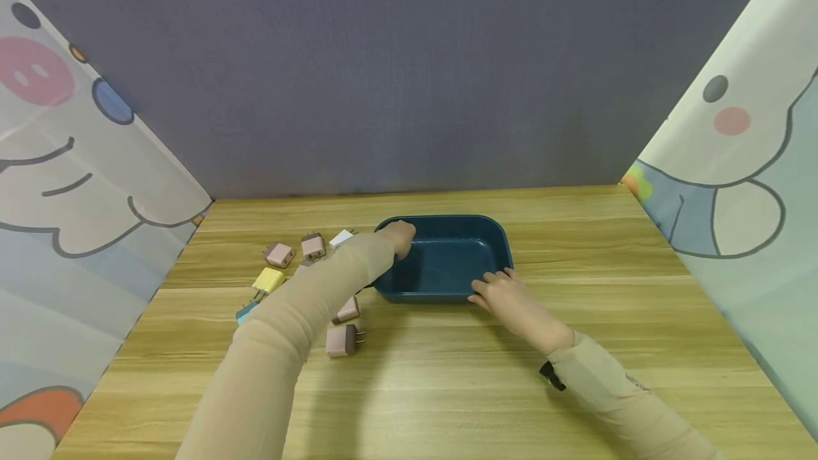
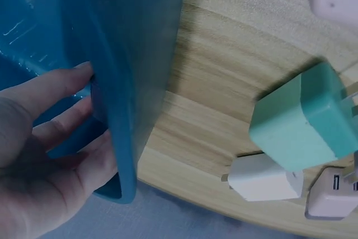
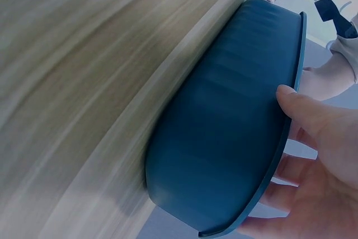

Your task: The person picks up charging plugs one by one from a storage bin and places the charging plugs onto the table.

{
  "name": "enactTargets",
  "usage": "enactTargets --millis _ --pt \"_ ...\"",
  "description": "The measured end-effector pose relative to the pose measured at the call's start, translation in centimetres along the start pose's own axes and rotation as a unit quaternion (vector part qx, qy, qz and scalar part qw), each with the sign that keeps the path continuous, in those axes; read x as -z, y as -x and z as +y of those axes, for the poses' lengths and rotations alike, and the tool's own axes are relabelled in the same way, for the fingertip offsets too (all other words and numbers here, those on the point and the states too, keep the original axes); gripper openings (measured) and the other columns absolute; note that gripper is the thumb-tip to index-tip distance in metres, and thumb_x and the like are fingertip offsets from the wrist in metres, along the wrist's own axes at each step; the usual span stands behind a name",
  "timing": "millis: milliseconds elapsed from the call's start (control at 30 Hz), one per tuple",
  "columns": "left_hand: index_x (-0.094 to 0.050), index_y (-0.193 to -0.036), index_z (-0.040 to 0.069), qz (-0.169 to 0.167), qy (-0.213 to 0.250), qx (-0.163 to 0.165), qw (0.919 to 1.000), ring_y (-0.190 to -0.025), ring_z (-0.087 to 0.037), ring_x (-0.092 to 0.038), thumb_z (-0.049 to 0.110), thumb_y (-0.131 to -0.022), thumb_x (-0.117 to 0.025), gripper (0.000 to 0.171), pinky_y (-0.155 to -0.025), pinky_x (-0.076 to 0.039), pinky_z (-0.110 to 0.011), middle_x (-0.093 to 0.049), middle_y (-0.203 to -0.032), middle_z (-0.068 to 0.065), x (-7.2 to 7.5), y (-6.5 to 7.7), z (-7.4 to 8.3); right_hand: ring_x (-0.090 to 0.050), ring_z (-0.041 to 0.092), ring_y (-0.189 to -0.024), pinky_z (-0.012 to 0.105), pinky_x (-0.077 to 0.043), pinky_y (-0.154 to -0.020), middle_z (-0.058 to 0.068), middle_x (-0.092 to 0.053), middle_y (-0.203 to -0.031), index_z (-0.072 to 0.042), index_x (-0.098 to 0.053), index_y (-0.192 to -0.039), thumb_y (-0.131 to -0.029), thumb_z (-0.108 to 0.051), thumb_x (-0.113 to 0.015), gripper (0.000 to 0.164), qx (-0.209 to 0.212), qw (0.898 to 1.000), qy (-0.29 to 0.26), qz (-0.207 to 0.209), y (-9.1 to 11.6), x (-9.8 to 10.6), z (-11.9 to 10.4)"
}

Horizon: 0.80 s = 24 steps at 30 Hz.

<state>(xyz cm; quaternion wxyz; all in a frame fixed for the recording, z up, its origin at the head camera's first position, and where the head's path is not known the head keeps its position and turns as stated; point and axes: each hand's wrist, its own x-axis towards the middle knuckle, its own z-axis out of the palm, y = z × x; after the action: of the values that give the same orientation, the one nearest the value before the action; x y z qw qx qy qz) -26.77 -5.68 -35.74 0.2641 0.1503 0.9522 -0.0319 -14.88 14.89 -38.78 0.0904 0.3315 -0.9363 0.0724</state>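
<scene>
A dark blue plastic basin [image 1: 441,298] stands on the wooden table. My left hand [image 1: 397,234] reaches over its left side, palm out of sight from above. In the left wrist view, the thumb and fingers of that hand are inside the basin, around a small dark purplish object [image 2: 98,102] close to the wall; most of it is hidden and its kind is unclear. With my right hand [image 1: 505,297] I grip the basin's front right rim. The right wrist view shows the thumb [image 3: 296,102] against the outer wall and the other fingers over the rim.
Several plug chargers lie left of the basin: pink [image 1: 341,341], yellow [image 1: 268,281], blue [image 1: 246,312] and white [image 1: 341,238]. A green charger [image 2: 296,118] shows in the left wrist view. A grey panel [image 1: 409,77] rises behind the table, with cartoon-printed sheets at both sides.
</scene>
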Motion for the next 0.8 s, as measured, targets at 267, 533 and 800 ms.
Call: enactTargets --millis 267,533,800 --pt "-0.056 -0.108 0.005 -0.009 0.012 0.014 0.9998 -0.095 -0.019 -0.054 -0.003 -0.078 -0.062 0.031 -0.066 -0.047 -0.028 -0.052 -0.121 -0.01 0.12 0.08 -0.02 -0.057 0.025 -0.069 0.054 -0.043 -0.078 0.004 -0.054 -0.07 -0.01 -0.058 -0.076 -0.081 -0.022 -0.063 0.014 0.005 1.0 0.001 0.006 0.0 0.11 -0.01" --pt "-0.051 -0.117 0.004 -0.013 0.013 0.023 0.9996 -0.104 -0.021 -0.052 -0.002 -0.073 -0.068 0.048 -0.075 -0.048 -0.029 -0.046 -0.127 -0.012 0.14 0.15 0.06 -0.056 0.025 -0.068 0.054 -0.043 -0.077 0.004 -0.054 -0.07 -0.009 -0.058 -0.077 -0.081 -0.022 -0.063 0.014 0.01 1.0 0.006 0.011 -0.02 0.05 -0.06" --pt "-0.045 -0.124 0.004 -0.031 0.031 0.024 0.9987 -0.111 -0.024 -0.047 -0.001 -0.075 -0.067 0.054 -0.076 -0.047 -0.029 -0.037 -0.134 -0.014 0.08 -0.09 0.2 -0.057 0.025 -0.068 0.054 -0.043 -0.077 0.004 -0.054 -0.07 -0.01 -0.059 -0.077 -0.081 -0.022 -0.062 0.014 0.01 1.0 0.006 0.009 0.0 0.14 -0.1"
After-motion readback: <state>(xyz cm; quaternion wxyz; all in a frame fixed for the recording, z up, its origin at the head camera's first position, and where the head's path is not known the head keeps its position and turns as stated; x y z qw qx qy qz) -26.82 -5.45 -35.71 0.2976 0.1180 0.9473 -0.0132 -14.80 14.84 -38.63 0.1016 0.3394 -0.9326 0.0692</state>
